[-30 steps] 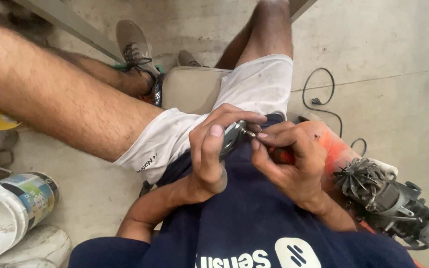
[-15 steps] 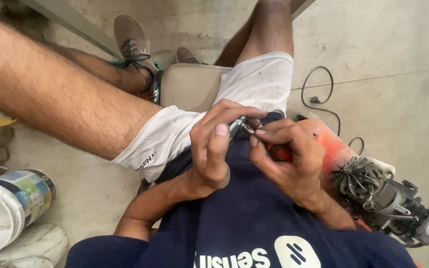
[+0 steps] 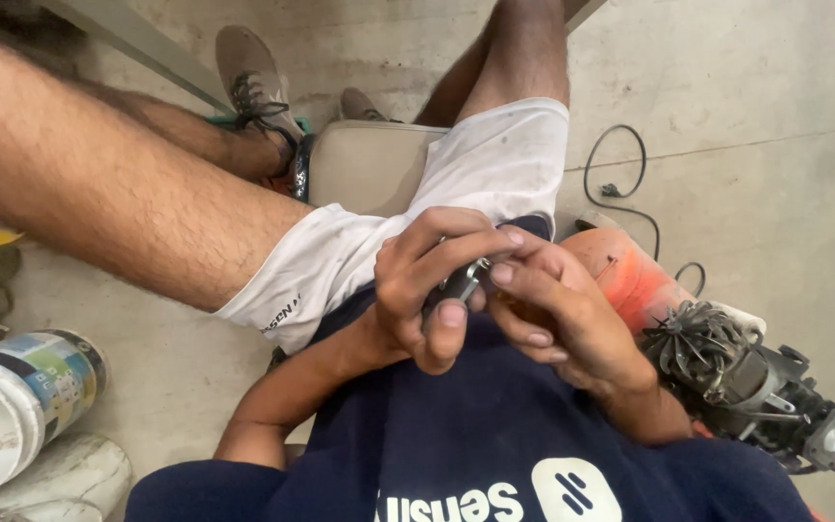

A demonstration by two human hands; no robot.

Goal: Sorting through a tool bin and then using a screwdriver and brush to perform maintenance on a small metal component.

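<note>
Close to the body, over the dark blue shirt (image 3: 456, 454): left hand (image 3: 432, 290) curled tight round a small dark metal part (image 3: 461, 283), grip clenched on its lower end. Right hand (image 3: 558, 314) pinching the upper end with fingertips (image 3: 503, 275), grip also closed on it. Part sitting between both hands, just above the lap. Looks hard, stiff and light, maybe a bit slippery; best held by the thicker lower end. Long side tilted, lower left to upper right, tip pointing away from the body. Just beside the right wrist, an orange power tool with bare black motor parts (image 3: 727, 367). Farther out, white shorts (image 3: 417, 232), a paint bucket (image 3: 12, 406), a black cord (image 3: 620, 184) on the grey concrete floor (image 3: 775, 145).
</note>
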